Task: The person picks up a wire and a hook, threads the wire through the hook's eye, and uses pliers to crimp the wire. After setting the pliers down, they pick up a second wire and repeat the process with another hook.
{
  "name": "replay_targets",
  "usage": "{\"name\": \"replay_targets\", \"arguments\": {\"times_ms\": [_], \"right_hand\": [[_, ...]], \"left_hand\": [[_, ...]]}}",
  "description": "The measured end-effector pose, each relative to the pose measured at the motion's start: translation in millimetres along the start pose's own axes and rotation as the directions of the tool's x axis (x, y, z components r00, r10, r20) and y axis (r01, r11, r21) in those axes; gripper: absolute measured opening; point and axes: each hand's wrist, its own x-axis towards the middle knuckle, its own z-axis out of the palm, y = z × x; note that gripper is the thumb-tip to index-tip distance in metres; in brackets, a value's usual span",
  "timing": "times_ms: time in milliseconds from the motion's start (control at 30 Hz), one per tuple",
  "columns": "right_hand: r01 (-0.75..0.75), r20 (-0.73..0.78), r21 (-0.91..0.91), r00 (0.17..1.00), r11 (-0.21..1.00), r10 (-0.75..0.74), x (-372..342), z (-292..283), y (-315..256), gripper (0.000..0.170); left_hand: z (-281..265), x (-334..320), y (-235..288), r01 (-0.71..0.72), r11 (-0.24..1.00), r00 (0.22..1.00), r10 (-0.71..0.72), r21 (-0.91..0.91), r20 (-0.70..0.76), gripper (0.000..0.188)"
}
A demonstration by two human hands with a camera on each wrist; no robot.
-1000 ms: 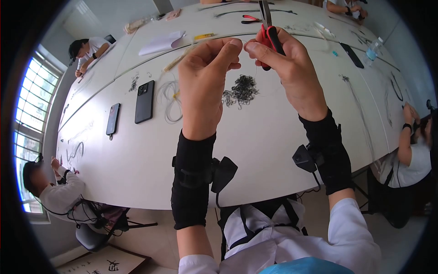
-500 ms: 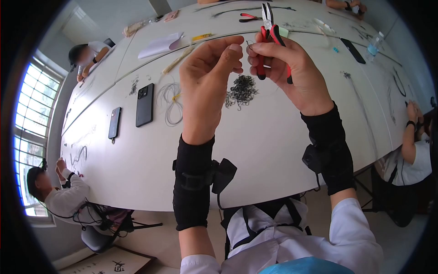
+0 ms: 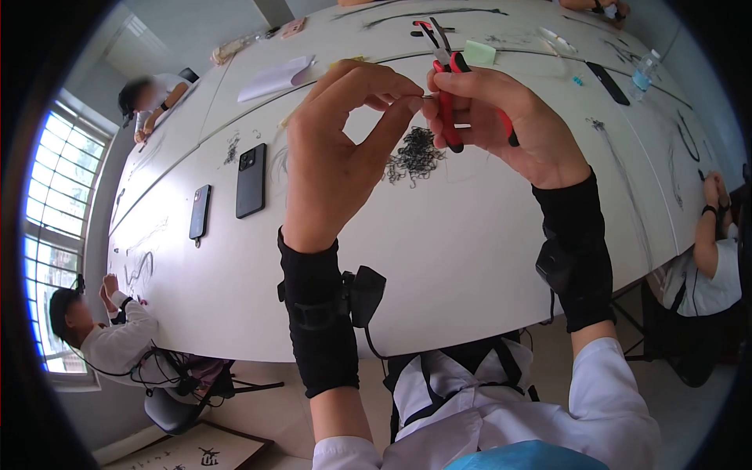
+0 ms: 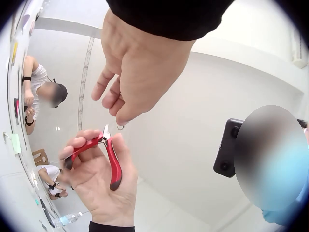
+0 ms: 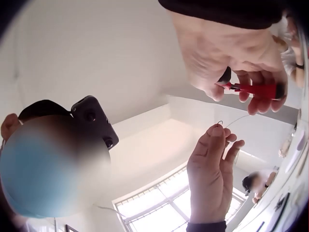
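Observation:
Between thumb and index finger, my left hand (image 3: 337, 149) pinches a small dark hook (image 5: 220, 122), whose bent end sticks out past the thumb tip. A thin clear line (image 5: 237, 119) runs from near there toward the right hand. My right hand (image 3: 521, 117) grips a pair of red-and-black handled pliers (image 3: 446, 106), with jaws spread and pointing away from me. In the head view, the fingertips of both hands meet closely above the table. Below them lies a pile of small black hooks (image 3: 415, 155). The left hand covers the coil of line on the table.
Two dark phones (image 3: 251, 180) lie on the white table (image 3: 439, 274) at left. Farther off are a white paper (image 3: 274, 77), a green sticky note (image 3: 479, 53) and other red-handled pliers (image 3: 423, 30). A water bottle (image 3: 645, 72) stands at right. Other people sit around the table.
The pliers' jaws have spread apart and tilted leftward. The hook, at the right fingertips half a second ago, is now in the left hand's pinch. The left hand's wrist has shifted left, the right's rightward.

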Motion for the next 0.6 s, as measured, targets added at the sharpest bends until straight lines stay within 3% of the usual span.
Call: {"name": "replay_targets", "arguments": {"times_ms": [67,100,200,367,600], "right_hand": [[0.042,-0.193,-0.314,0.975,0.949,-0.107,-2,6,-8,0.035],[0.103,-0.221,-0.452,0.949,0.886,-0.223,2,3,-5,0.043],[0.127,-0.162,-0.554,0.953,0.823,-0.256,-6,-2,-13,0.041],[0.135,-0.008,-0.496,0.987,0.858,-0.16,-17,23,-13,0.038],[0.086,-0.025,-0.49,0.993,0.868,-0.112,-14,31,-6,0.037]], "left_hand": [[0,1,-3,-0.026,0.999,0.995,0.03,0.048,-0.096,0.009],[0,1,-5,-0.032,0.995,0.989,0.045,0.097,-0.139,0.008],[-1,1,-9,-0.051,0.972,0.964,0.108,0.23,-0.244,0.008],[0,1,-9,-0.075,0.929,0.931,0.195,0.361,-0.309,0.01],[2,2,-4,-0.085,0.909,0.926,0.223,0.407,-0.304,0.012]]}}
